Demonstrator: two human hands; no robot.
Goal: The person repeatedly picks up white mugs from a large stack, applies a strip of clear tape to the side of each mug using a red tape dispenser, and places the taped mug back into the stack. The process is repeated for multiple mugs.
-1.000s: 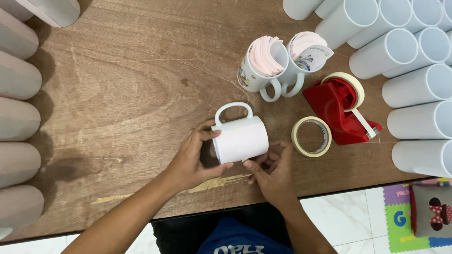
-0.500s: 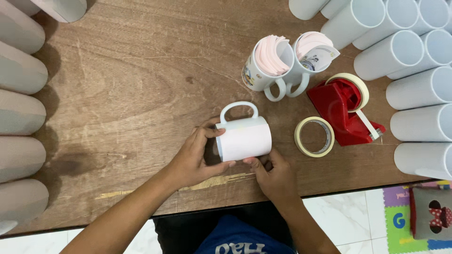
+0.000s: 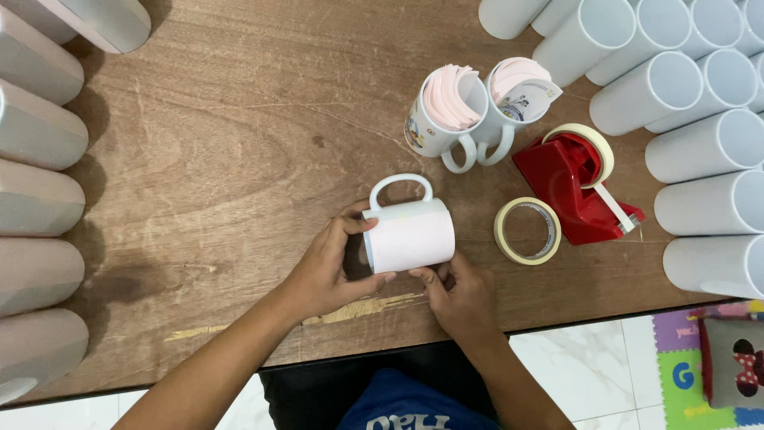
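Between the left hand [image 3: 326, 267] and right hand [image 3: 458, 299], both gripping, lies a paper-wrapped white mug [image 3: 407, 231].

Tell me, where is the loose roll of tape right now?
In the head view, the loose tape roll lies flat on the wooden table, right of the white mug held by both hands, just beside the red tape dispenser.

just the one head cam, looking straight down, pretty close over the wooden table [image 3: 223, 159], person's lap at the bottom edge
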